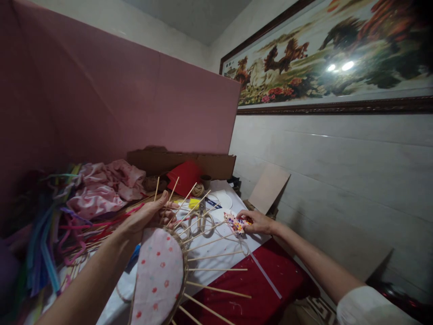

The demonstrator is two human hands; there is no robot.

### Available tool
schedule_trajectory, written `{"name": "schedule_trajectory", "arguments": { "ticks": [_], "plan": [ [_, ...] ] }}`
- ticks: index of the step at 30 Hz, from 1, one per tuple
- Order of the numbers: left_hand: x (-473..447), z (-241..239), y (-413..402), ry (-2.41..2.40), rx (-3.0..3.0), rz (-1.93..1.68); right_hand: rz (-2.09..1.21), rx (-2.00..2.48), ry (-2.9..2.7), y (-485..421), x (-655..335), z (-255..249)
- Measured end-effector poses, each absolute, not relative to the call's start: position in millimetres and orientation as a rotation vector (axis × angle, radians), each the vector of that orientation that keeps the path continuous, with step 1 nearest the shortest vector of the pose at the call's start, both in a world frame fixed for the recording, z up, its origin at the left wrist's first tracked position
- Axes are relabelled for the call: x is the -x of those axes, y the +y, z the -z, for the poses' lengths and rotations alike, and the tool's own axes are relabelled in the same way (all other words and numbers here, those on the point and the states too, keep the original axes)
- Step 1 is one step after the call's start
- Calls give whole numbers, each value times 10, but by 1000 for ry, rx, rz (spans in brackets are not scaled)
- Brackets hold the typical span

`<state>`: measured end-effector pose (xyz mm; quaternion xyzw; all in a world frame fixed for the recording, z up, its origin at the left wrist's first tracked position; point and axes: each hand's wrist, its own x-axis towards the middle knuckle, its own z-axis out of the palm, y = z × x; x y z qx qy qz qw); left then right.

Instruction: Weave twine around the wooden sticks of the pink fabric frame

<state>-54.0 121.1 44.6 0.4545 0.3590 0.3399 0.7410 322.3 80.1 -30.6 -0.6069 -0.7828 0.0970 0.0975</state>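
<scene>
My left hand (161, 215) is closed around the upper edge of a half-round fabric piece (158, 275), white-pink with small red prints. A braided cord rim (185, 259) runs along its curved side, and several thin wooden sticks (216, 269) fan out from that rim to the right. Over the table's right side, my right hand (256, 222) pinches a small white piece with coloured spots (235, 222); whether it is cloth or paper I cannot tell. A pair of scissors (209, 225) lies behind the sticks, between my hands.
Pink fabric (108, 185) and coloured fuzzy stems (43, 248) are heaped at left. Farther back are red sheet material (186, 176), a twine ball (197, 190), a yellow item (194, 203) and cardboard (216, 163). A clear strip (265, 275) crosses the red cloth (243, 293). A board (269, 187) leans on the wall.
</scene>
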Motion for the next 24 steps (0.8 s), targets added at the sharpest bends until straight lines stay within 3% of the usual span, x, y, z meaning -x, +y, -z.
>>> {"name": "schedule_trajectory", "arguments": {
  "ticks": [11,24],
  "plan": [
    [526,-464,1163,783,-981,-781,-209,1908,-2179,807,-3226,341],
    [526,-400,1200,774,-991,-754,-424,1863,-2062,795,-3198,265]
  ]
}}
